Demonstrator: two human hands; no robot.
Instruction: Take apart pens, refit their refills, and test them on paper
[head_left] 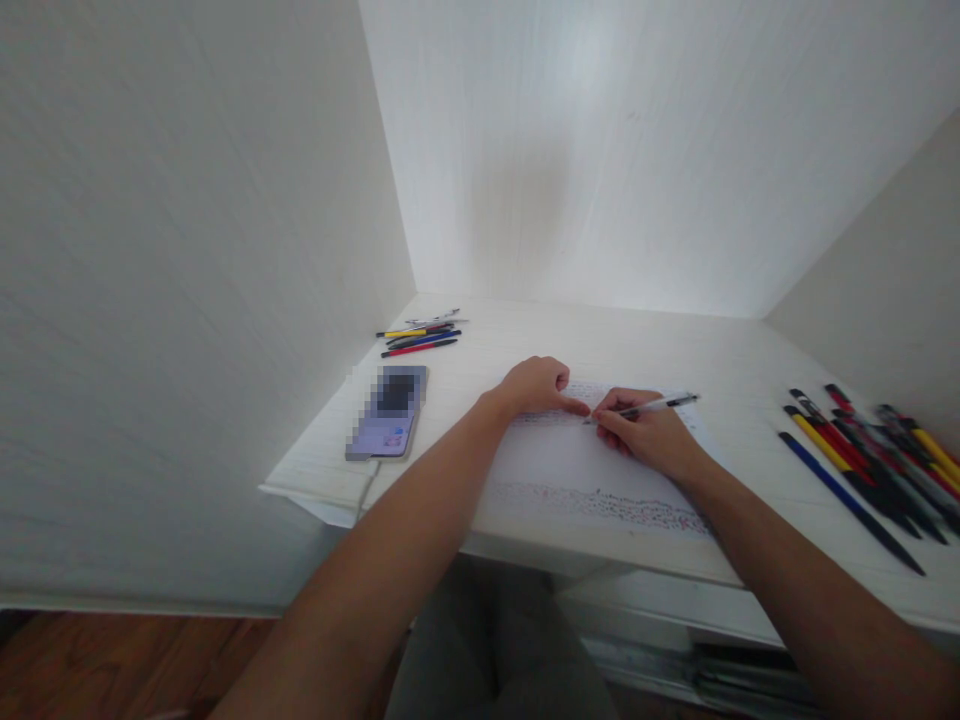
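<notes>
Pen (pixel 664 404): pinched by right hand (pixel 646 425) near the tip, apparently for control; slim, clear, dark-ended. Paper (pixel 551 455): beneath both hands; white, marked in near and far bands. Left hand (pixel 536 385): at its far left, fingers curled, thumb out, probably steadying; whether gripping, cannot tell.

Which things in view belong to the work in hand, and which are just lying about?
In use:
right hand, holding a clear pen
left hand, at the paper
paper, bearing marks

Apparently lying about:
phone
left pen group
right pen group
</notes>
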